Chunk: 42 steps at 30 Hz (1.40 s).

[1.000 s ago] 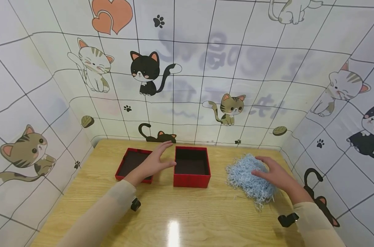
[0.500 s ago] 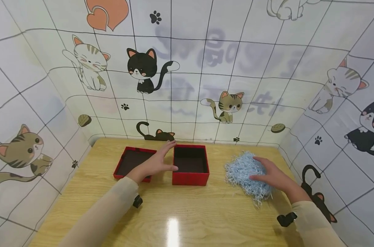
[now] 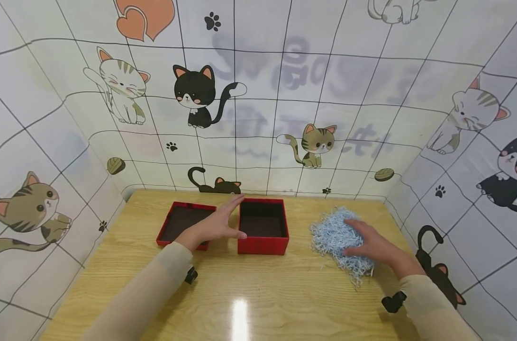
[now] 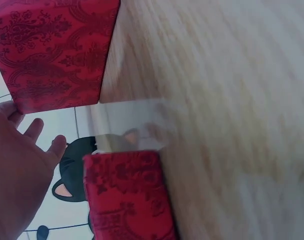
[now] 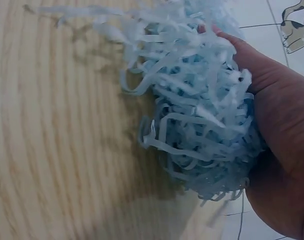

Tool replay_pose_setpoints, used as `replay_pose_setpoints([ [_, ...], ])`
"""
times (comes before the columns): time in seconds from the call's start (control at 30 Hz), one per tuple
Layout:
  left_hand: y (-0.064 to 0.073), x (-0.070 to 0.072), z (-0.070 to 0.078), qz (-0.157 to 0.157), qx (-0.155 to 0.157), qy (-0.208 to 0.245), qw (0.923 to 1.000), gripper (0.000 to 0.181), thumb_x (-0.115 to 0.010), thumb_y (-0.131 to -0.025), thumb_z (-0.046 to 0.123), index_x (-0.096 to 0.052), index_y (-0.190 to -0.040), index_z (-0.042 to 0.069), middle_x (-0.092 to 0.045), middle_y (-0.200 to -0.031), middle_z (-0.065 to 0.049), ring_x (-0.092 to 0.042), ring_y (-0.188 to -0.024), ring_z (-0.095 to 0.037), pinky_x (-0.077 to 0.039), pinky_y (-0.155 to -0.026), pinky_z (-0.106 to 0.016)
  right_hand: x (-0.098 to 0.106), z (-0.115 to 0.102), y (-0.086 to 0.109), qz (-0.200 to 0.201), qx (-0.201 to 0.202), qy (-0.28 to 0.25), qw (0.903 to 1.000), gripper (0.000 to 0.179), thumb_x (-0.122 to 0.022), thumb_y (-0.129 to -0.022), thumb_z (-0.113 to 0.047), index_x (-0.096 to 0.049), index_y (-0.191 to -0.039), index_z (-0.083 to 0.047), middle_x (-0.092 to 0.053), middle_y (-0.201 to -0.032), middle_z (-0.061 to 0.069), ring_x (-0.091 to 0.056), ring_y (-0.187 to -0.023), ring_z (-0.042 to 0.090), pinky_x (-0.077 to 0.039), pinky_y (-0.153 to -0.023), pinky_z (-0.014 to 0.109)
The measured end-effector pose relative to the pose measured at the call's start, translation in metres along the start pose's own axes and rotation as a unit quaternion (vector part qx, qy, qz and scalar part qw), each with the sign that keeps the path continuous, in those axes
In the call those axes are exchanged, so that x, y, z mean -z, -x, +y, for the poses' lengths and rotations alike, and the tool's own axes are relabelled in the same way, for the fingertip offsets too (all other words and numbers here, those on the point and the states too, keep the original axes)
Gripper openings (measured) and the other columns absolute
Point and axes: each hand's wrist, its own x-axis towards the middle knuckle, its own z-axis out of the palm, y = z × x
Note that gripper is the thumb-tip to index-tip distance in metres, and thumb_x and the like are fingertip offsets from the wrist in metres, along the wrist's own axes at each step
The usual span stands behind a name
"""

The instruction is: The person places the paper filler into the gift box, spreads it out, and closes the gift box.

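A red box (image 3: 262,245) stands open-topped in the middle of the table, its dark inside facing up. My left hand (image 3: 213,226) is at the box's left side, thumb and fingers spread. In the left wrist view, fingertips (image 4: 14,116) meet the box's patterned red wall (image 4: 56,55). Under that forearm and hand lies a shallow red lid (image 3: 183,222), dark side up and partly covered. A loose heap of pale blue shredded paper (image 3: 332,234) is at the right. My right hand (image 3: 375,244) reaches over it, thumb and fingers apart, touching the shreds; some fingers are hidden.
The wooden table (image 3: 258,293) ends at a cat-patterned wall covering (image 3: 258,161) at the back and both sides. A small dark wrist camera (image 3: 394,301) hangs below the right sleeve, another dark camera (image 3: 191,275) below the left.
My right hand has moved slightly left and down into the shredded paper. The left hand has come a little right to the box's side. The head view has shifted slightly.
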Motion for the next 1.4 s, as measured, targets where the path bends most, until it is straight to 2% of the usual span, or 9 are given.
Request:
replay_pose_setpoints([
  [0.1, -0.001, 0.001, 0.001, -0.005, 0.000, -0.017, 0.9998, 0.123, -0.095, -0.090, 0.039, -0.014, -0.180, 0.024, -0.006, -0.186, 0.004, -0.007, -0.170, -0.029, -0.025, -0.128, -0.072, -0.004, 0.003, -0.001, -0.002, -0.013, 0.003, 0.9999, 0.110, -0.095, -0.088, -0.046, -0.037, -0.170, -0.002, -0.028, -0.173, 0.037, -0.020, -0.157, 0.065, -0.026, -0.116, 0.086],
  [0.3, -0.001, 0.001, 0.002, -0.010, -0.001, -0.027, 0.9996, 0.123, -0.093, -0.090, 0.043, -0.012, -0.180, 0.023, -0.005, -0.187, 0.001, -0.006, -0.171, -0.031, -0.024, -0.128, -0.073, -0.010, 0.009, -0.003, 0.012, -0.016, 0.012, 0.9997, 0.105, -0.096, -0.087, -0.045, -0.042, -0.167, -0.001, -0.035, -0.169, 0.036, -0.027, -0.154, 0.064, -0.029, -0.116, 0.085],
  [0.4, 0.000, 0.001, 0.002, -0.008, -0.003, -0.026, 0.9996, 0.123, -0.094, -0.090, 0.043, -0.013, -0.180, 0.021, -0.005, -0.187, -0.002, -0.007, -0.171, -0.031, -0.024, -0.128, -0.073, -0.014, 0.015, -0.004, 0.027, -0.005, 0.016, 0.9995, 0.095, -0.095, -0.089, -0.032, -0.046, -0.163, 0.002, -0.041, -0.165, 0.037, -0.033, -0.151, 0.063, -0.034, -0.115, 0.083],
  [0.5, 0.000, 0.001, 0.002, -0.007, -0.005, -0.026, 0.9996, 0.122, -0.093, -0.090, 0.042, -0.012, -0.180, 0.022, -0.005, -0.187, -0.003, -0.006, -0.171, -0.031, -0.024, -0.127, -0.074, -0.019, 0.021, -0.005, 0.036, -0.011, 0.021, 0.9991, 0.083, -0.091, -0.093, -0.018, -0.049, -0.161, 0.003, -0.044, -0.163, 0.036, -0.036, -0.149, 0.062, -0.036, -0.115, 0.081],
  [0.63, 0.000, 0.001, 0.000, -0.006, -0.003, -0.025, 0.9997, 0.121, -0.092, -0.091, 0.043, -0.011, -0.180, 0.029, -0.004, -0.187, 0.001, -0.005, -0.171, -0.030, -0.024, -0.127, -0.074, -0.023, 0.028, -0.008, 0.045, -0.026, 0.017, 0.9985, 0.075, -0.086, -0.094, -0.008, -0.051, -0.159, 0.004, -0.045, -0.161, 0.034, -0.037, -0.148, 0.061, -0.035, -0.116, 0.080],
  [0.73, 0.000, 0.002, 0.000, -0.007, 0.000, -0.023, 0.9997, 0.122, -0.093, -0.090, 0.046, -0.010, -0.180, 0.034, -0.004, -0.187, 0.003, -0.005, -0.171, -0.028, -0.024, -0.128, -0.072, -0.024, 0.030, -0.009, 0.053, -0.024, 0.007, 0.9982, 0.072, -0.084, -0.093, -0.005, -0.052, -0.157, 0.006, -0.046, -0.159, 0.035, -0.037, -0.147, 0.062, -0.035, -0.115, 0.081],
  [0.93, 0.000, 0.003, 0.001, -0.009, -0.002, -0.025, 0.9997, 0.122, -0.093, -0.090, 0.046, -0.010, -0.179, 0.036, -0.004, -0.187, 0.004, -0.007, -0.171, -0.027, -0.025, -0.128, -0.072, -0.024, 0.031, -0.009, 0.069, -0.030, -0.014, 0.9971, 0.066, -0.079, -0.095, 0.001, -0.052, -0.156, 0.007, -0.047, -0.159, 0.036, -0.037, -0.149, 0.062, -0.032, -0.118, 0.079],
  [1.2, 0.000, 0.004, -0.001, -0.010, -0.001, -0.025, 0.9996, 0.123, -0.092, -0.089, 0.053, -0.010, -0.179, 0.038, -0.004, -0.187, 0.006, -0.008, -0.170, -0.025, -0.026, -0.129, -0.070, -0.019, 0.026, -0.006, 0.078, -0.090, -0.067, 0.9906, 0.064, -0.075, -0.100, -0.001, -0.051, -0.158, 0.005, -0.043, -0.165, 0.036, -0.033, -0.154, 0.062, -0.032, -0.119, 0.079],
  [1.4, 0.001, 0.004, -0.002, -0.011, -0.002, -0.020, 0.9997, 0.123, -0.093, -0.090, 0.047, -0.010, -0.179, 0.037, -0.004, -0.187, 0.005, -0.007, -0.170, -0.026, -0.025, -0.129, -0.070, -0.010, 0.019, -0.004, 0.089, -0.107, -0.101, 0.9851, 0.063, -0.070, -0.101, 0.001, -0.047, -0.159, 0.010, -0.043, -0.164, 0.038, -0.034, -0.154, 0.061, -0.032, -0.119, 0.078],
])
